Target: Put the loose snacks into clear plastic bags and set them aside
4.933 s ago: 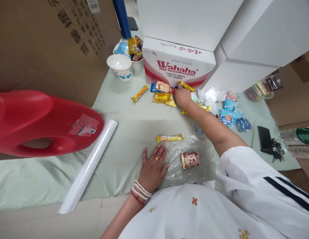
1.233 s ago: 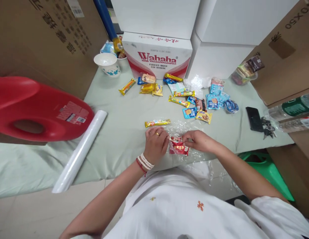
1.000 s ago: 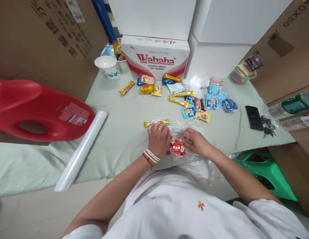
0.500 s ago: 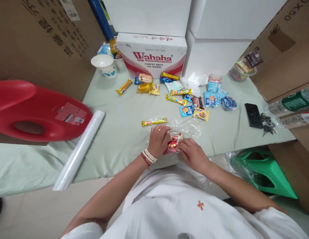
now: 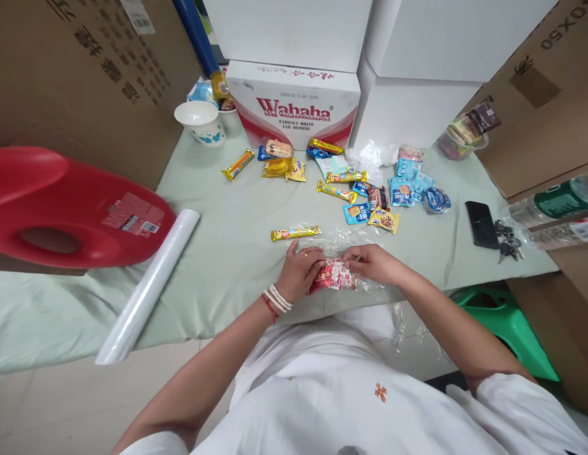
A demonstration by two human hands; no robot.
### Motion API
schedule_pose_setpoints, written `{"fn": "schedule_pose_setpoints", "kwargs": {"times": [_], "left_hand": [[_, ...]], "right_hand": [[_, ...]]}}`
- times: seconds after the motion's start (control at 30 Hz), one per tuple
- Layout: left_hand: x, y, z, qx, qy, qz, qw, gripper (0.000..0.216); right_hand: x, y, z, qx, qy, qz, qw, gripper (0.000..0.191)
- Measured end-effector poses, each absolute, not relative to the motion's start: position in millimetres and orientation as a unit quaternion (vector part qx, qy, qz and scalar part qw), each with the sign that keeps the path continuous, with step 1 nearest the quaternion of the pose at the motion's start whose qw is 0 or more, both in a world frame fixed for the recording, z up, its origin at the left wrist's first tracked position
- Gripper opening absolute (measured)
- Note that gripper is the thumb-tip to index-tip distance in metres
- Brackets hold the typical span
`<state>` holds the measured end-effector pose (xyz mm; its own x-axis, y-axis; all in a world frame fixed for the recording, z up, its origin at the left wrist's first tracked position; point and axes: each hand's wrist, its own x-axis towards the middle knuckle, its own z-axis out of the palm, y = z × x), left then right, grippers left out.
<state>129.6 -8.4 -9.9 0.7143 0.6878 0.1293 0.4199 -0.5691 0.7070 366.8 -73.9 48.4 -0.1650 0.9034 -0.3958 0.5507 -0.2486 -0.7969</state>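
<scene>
A red and white snack packet (image 5: 332, 277) lies near the table's front edge, on crinkled clear plastic film (image 5: 370, 239). My left hand (image 5: 301, 272) holds its left side, fingers curled over the edge and thumb hidden. At the packet's upper right, my right hand (image 5: 373, 262) has its fingertips closed on the packet's edge; whether film is pinched along with it I cannot tell. Just beyond my left hand lies a yellow stick-shaped snack (image 5: 295, 233), touching the film.
Several small wrapped snacks (image 5: 355, 213) are scattered farther back, before a Wahaba-style red and white carton (image 5: 294, 107). On the left are a white film roll (image 5: 149, 287) and a red jug (image 5: 80, 208). A phone (image 5: 482, 224), keys (image 5: 508, 240) and plastic bottles (image 5: 554, 201) occupy the right.
My right hand has moved up and slightly right along the packet, exposing more of its white part. My left hand has shifted slightly left, and its fingers have moved on the packet.
</scene>
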Motion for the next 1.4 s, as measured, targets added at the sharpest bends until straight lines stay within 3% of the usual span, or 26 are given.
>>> {"fn": "schedule_pose_setpoints", "kwargs": {"times": [0.13, 0.23, 0.4, 0.5, 0.6, 0.7, 0.8, 0.9, 0.97, 1.07, 1.13, 1.27, 1.4], "left_hand": [[134, -10, -12, 0.894, 0.307, 0.186, 0.270, 0.031], [136, -11, -9, 0.902, 0.318, 0.176, 0.232, 0.030], [140, -11, -8, 0.903, 0.336, 0.174, 0.203, 0.029], [142, -9, -10, 0.909, 0.329, 0.169, 0.191, 0.030], [146, -7, -13, 0.918, 0.319, 0.167, 0.167, 0.028], [151, -8, -15, 0.920, 0.318, 0.177, 0.145, 0.023], [154, -9, -14, 0.918, 0.324, 0.185, 0.132, 0.022], [154, -12, -12, 0.917, 0.332, 0.180, 0.126, 0.024], [153, -15, -10, 0.914, 0.340, 0.177, 0.130, 0.026], [150, -21, -9, 0.890, 0.384, 0.209, 0.127, 0.022], [149, -24, -9, 0.861, 0.430, 0.251, 0.107, 0.033], [151, -25, -12, 0.825, 0.478, 0.290, 0.083, 0.079], [149, -16, -15, 0.819, 0.492, 0.265, 0.133, 0.075]], "right_hand": [[390, -72, 61, -0.632, -0.641, 0.421, 0.113, 0.016], [393, -78, 71, -0.657, -0.650, 0.359, 0.129, 0.019], [375, -98, 75, -0.658, -0.651, 0.368, 0.087, 0.048], [381, -97, 67, -0.663, -0.636, 0.385, 0.090, 0.023], [398, -82, 58, -0.663, -0.613, 0.415, 0.113, 0.020], [406, -62, 56, -0.682, -0.627, 0.375, 0.040, 0.010], [396, -41, 60, -0.697, -0.672, 0.250, 0.032, 0.014], [376, -19, 59, -0.672, -0.725, 0.145, 0.049, 0.037], [364, -5, 55, -0.661, -0.737, 0.137, 0.019, 0.049], [356, 7, 55, -0.676, -0.717, 0.165, -0.022, 0.033], [356, 4, 63, -0.670, -0.716, 0.193, -0.022, 0.020], [353, -30, 81, -0.576, -0.788, 0.216, 0.005, 0.024], [346, -81, 70, -0.475, -0.854, 0.208, -0.046, 0.036]]}}
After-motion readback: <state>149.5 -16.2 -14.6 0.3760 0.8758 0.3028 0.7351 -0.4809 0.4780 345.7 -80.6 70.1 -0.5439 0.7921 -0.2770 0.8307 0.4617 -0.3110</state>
